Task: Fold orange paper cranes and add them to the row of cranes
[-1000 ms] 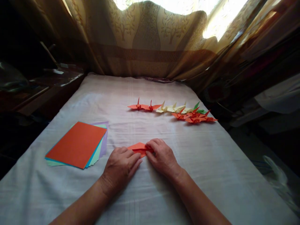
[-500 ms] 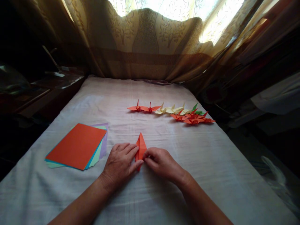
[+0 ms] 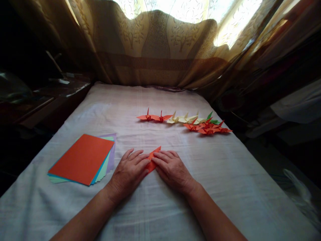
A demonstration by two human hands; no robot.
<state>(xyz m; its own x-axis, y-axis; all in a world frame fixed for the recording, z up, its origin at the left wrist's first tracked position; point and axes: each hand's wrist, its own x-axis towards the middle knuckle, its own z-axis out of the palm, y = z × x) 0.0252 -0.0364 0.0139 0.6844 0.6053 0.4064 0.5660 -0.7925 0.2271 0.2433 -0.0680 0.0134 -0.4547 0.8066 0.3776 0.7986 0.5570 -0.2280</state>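
A small piece of folded orange origami paper (image 3: 151, 166) lies on the cloth between my hands, its pointed tip slanting away to the right. My left hand (image 3: 129, 170) grips its left side with thumb and forefinger, while the other fingers are stretched out. From the right, my right hand (image 3: 173, 169) has its fingers together and presses on the paper; its thumb is mostly hidden underneath. Both hands cover much of the fold.
A stack of coloured paper squares (image 3: 81, 159), orange on top, lies to the left. Farther back, a row of folded paper cranes in red, pale yellow and green (image 3: 185, 118) runs rightward. The pale cloth (image 3: 140, 214) ends below a curtain (image 3: 157, 47).
The orange paper has turned from pointing straight away to slanting right, and less of it shows. My right hand has gone from a pinch at its lower edge to pressing over its right side.
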